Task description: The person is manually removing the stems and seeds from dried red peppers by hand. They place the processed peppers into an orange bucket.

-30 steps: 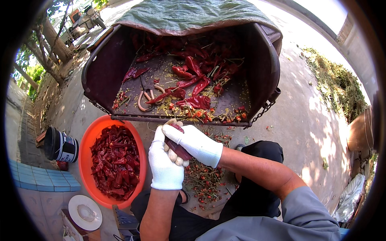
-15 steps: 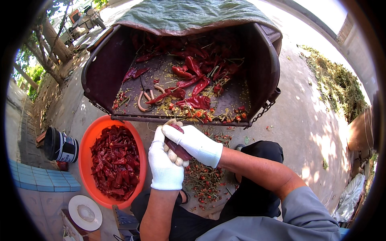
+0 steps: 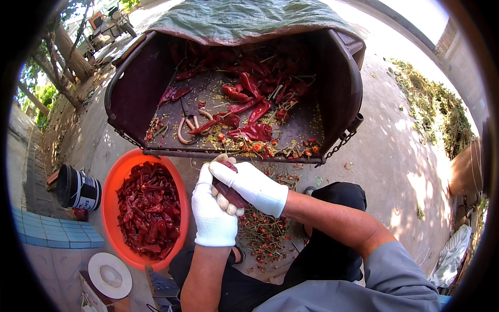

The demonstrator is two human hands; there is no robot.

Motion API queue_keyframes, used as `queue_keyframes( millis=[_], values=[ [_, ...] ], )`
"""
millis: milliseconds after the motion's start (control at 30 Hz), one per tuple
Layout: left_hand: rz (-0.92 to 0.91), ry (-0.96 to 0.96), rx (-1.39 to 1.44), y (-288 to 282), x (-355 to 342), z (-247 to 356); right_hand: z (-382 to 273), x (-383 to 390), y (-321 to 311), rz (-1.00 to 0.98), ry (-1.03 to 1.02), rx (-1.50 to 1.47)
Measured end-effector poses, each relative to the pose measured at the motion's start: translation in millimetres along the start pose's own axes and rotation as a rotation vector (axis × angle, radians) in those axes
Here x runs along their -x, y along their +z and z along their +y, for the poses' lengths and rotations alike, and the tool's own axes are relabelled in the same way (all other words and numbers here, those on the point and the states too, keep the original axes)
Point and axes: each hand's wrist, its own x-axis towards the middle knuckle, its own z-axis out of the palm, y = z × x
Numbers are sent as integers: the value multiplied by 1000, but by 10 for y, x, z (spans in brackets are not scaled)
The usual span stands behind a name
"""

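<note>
1. A dark red pepper is held just outside the near edge of the cart bed.
2. It is cradled by the left hand, fingers curled, and clasped by the half-closed right hand.
3. Support is best given from beneath, with pressure light, lest the skin be torn.

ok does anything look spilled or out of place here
Yes: yellow seeds are strewn across the cart bed, and stems and red scraps litter the ground instead of sitting in a container. Scissors also lie loose among them beside the red peppers.
</note>
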Motion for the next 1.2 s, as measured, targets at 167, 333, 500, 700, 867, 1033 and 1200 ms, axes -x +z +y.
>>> queue_keyframes(
  millis=[167, 333, 500, 700, 867, 1033, 1200],
  values=[
    [6, 3, -15, -8, -8, -7, 16, 0, 3, 13, -12, 2],
    [-5, 9, -15, 22, 14, -2, 67, -24, 5, 39, -23, 9],
    [-30, 1, 13, -10, 23, 0, -31, 56, 4, -11, 17, 24],
    [-47, -5, 24, -6, 52, 13, 44, 7, -9, 7, 2, 13],
    [-30, -8, 16, -13, 62, 21, 63, -6, -17, -2, 19, 13],
    [-5, -14, 17, 12, 73, 21, 104, -26, 56, 20, -103, -31],
    [17, -9, 11, 7, 83, 24, 79, -18, -15, -20, 14, -7]
  ],
)
